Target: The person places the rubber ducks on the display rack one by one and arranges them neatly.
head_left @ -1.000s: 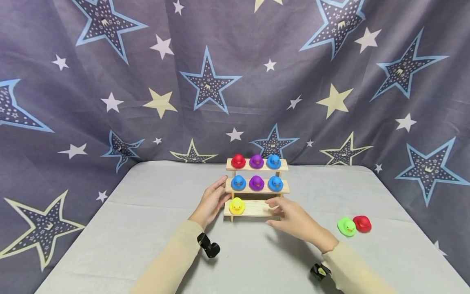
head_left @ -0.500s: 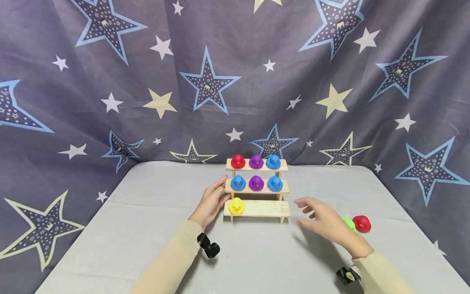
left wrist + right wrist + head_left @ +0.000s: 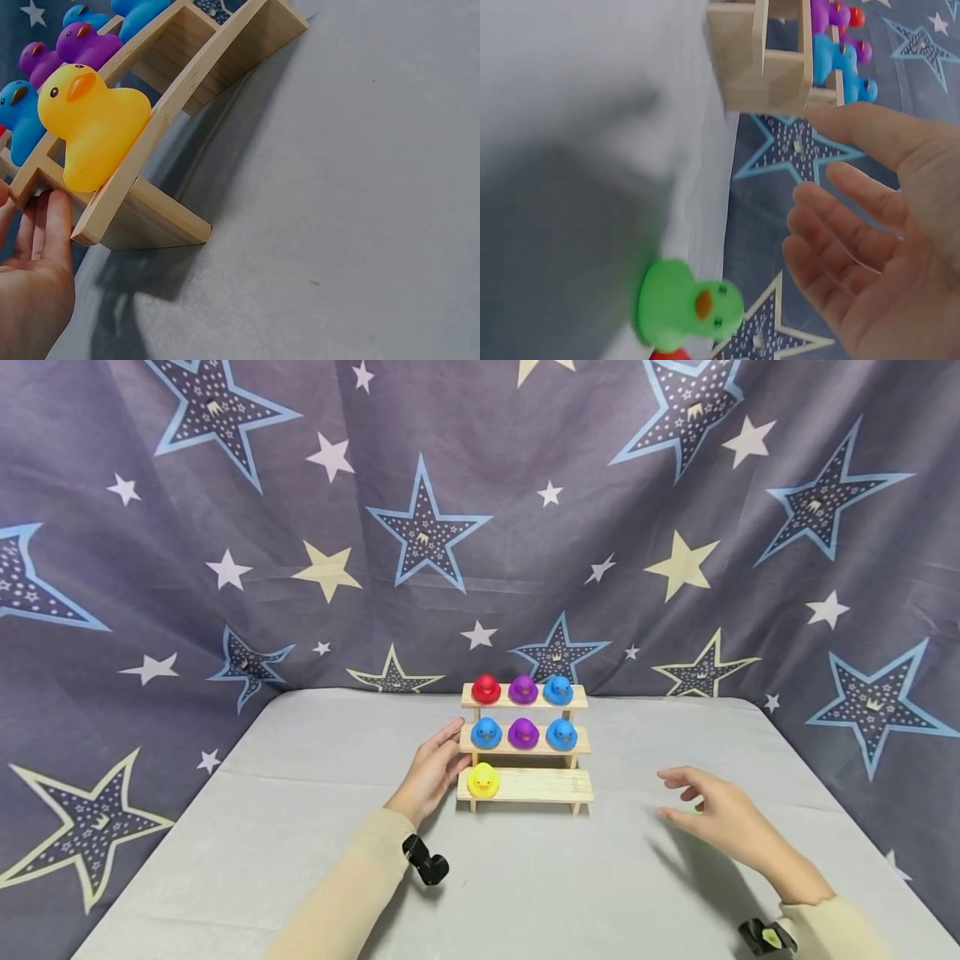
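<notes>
My left hand holds the left end of a three-tier wooden display stand, fingertips at the end of its middle shelf. One yellow rubber duck sits at the left of the bottom shelf. On the middle shelf are two blue ducks around a purple duck; the top shelf carries a red duck, a purple one and a blue one. To the right, my right hand hovers with loosely bent fingers and nothing in them. Near it is a green duck, mostly hidden by the hand in the head view.
A sliver of a red duck shows beside the green one. Pale grey cloth covers the table. A star-print curtain hangs behind and along both sides. Each wrist wears a black camera mount.
My right hand has moved from the right end of the bottom shelf out to the right, now covering the loose green and red ducks in the head view. My left hand stays put.
</notes>
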Demonstrator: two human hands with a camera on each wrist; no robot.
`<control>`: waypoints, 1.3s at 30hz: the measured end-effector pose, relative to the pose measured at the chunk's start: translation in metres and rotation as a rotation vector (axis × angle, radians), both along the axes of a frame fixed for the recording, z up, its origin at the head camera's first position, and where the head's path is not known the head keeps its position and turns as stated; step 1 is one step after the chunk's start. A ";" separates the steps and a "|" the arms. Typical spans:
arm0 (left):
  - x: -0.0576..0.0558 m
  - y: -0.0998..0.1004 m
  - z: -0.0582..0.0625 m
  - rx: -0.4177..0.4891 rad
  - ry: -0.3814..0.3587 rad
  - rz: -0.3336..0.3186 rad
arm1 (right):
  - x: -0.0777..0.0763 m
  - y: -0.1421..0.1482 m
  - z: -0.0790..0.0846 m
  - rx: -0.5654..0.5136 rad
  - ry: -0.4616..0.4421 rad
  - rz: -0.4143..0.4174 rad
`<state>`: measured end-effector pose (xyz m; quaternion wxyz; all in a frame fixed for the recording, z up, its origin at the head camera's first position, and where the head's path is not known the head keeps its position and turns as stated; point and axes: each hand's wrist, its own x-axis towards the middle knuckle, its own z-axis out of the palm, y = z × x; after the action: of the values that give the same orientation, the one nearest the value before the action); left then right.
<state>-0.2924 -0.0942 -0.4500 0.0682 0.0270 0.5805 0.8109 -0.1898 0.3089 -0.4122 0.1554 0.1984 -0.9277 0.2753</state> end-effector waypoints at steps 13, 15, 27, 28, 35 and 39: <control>0.001 -0.001 0.002 -0.007 0.010 -0.017 | 0.011 0.030 -0.008 0.045 -0.081 -0.084; 0.000 -0.001 0.002 -0.007 0.011 -0.014 | 0.012 0.032 -0.010 0.054 -0.101 -0.098; 0.001 0.000 0.002 -0.010 0.002 -0.009 | 0.006 0.047 -0.026 0.108 -0.139 -0.133; 0.000 0.000 0.002 -0.005 0.000 -0.007 | 0.005 0.047 -0.027 0.115 -0.137 -0.137; -0.001 0.000 0.001 -0.003 0.003 -0.004 | 0.004 0.048 -0.029 0.126 -0.135 -0.142; 0.000 0.000 0.001 -0.001 0.008 -0.008 | 0.004 0.046 -0.030 0.124 -0.133 -0.154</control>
<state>-0.2921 -0.0942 -0.4492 0.0691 0.0324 0.5811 0.8103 -0.1863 0.3551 -0.4423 0.1016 0.1170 -0.9637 0.2174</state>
